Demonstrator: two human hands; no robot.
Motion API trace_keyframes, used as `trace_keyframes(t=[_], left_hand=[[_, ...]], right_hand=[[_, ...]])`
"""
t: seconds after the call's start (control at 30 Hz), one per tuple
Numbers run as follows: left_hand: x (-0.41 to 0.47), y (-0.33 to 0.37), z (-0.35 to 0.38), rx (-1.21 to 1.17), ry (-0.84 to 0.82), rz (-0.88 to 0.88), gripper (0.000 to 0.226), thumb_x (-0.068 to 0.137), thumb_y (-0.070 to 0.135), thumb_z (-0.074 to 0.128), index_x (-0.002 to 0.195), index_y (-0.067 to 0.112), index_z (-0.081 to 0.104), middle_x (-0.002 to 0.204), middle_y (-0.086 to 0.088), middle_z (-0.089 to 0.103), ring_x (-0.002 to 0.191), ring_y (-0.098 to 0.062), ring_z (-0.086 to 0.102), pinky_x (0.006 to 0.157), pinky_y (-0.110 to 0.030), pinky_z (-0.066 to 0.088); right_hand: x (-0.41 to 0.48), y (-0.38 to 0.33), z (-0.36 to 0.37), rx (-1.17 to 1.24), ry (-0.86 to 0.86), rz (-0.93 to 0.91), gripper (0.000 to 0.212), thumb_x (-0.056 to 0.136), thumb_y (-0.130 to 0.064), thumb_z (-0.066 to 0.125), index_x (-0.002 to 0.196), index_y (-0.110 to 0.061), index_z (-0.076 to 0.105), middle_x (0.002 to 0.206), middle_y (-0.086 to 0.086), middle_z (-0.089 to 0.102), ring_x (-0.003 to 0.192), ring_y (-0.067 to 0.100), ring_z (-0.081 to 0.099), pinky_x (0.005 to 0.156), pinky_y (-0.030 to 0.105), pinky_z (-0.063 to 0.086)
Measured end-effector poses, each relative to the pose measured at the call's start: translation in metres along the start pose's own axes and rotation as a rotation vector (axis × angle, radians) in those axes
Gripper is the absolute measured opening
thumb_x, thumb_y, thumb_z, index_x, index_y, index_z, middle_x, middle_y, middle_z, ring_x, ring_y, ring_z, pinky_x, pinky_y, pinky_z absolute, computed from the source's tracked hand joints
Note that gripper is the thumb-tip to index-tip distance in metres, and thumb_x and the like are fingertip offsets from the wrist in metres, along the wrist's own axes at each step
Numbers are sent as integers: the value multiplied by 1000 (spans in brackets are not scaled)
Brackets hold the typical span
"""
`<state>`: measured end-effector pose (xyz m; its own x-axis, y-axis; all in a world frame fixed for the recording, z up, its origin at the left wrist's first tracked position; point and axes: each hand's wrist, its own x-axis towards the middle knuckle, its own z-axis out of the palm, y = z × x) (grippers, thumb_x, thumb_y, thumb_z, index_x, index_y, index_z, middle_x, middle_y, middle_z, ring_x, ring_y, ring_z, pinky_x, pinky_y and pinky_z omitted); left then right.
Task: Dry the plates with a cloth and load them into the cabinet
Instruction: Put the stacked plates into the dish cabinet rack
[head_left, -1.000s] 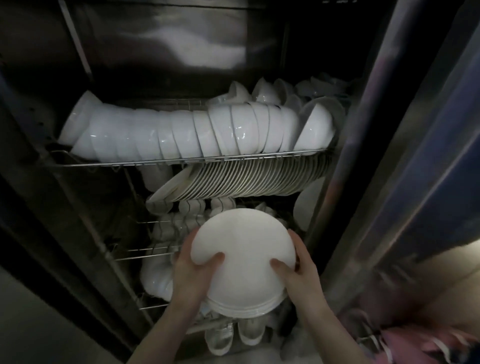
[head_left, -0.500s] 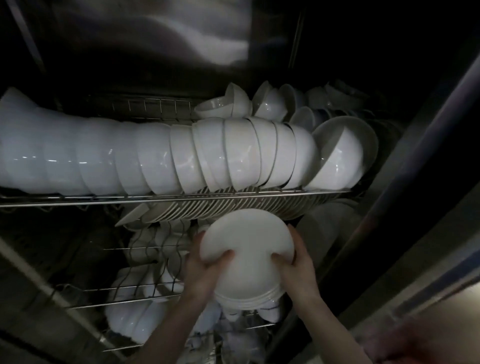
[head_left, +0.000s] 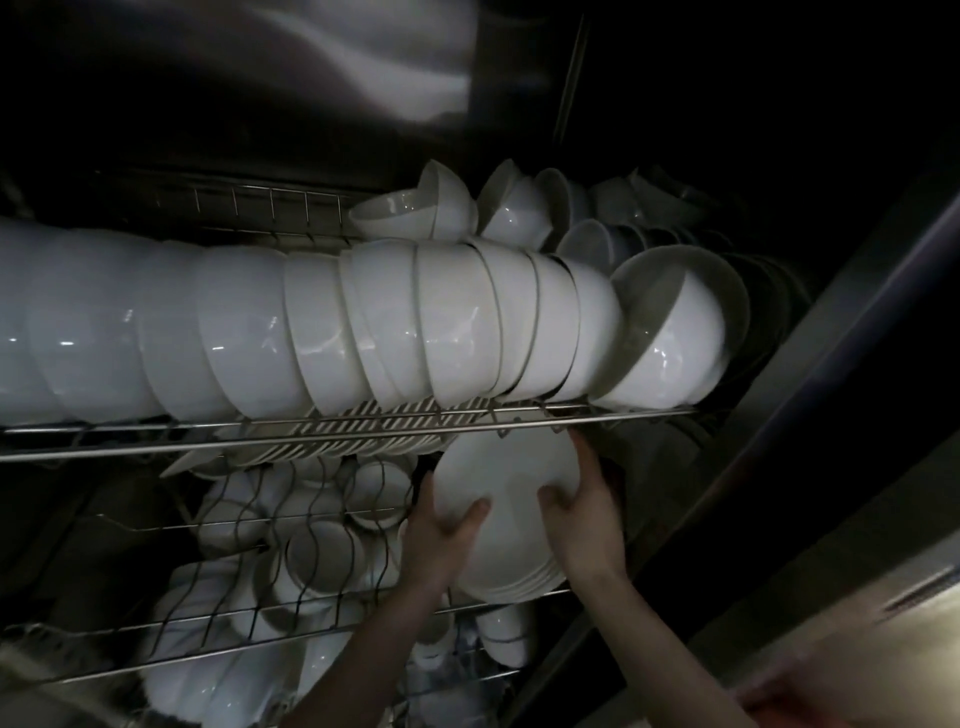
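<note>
Two hands held one stack of plates (head_left: 511, 525); the rims at its lower edge were too close to count. The left hand (head_left: 441, 532) and right hand (head_left: 589, 514) clamped opposite sides, thumbs on the face, fingers behind. The stack stood tilted, face toward the camera, its top edge tucked under the upper rack (head_left: 363, 432) carrying a row of bowls (head_left: 415, 322).
</note>
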<state>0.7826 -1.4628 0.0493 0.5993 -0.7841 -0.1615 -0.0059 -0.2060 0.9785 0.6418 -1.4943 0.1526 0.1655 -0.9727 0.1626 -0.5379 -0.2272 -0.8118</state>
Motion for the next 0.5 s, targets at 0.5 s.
trace_keyframes(t=[0.5], left_hand=[[-1, 1, 4, 725, -67, 33, 89, 91, 74, 21, 157, 19, -5, 165, 2, 5, 150, -24, 0, 118, -46, 6]], right_hand=[[2, -7, -7, -172, -4, -164, 81, 77, -1, 67, 149, -23, 39, 146, 11, 41, 133, 27, 41, 107, 18, 28]])
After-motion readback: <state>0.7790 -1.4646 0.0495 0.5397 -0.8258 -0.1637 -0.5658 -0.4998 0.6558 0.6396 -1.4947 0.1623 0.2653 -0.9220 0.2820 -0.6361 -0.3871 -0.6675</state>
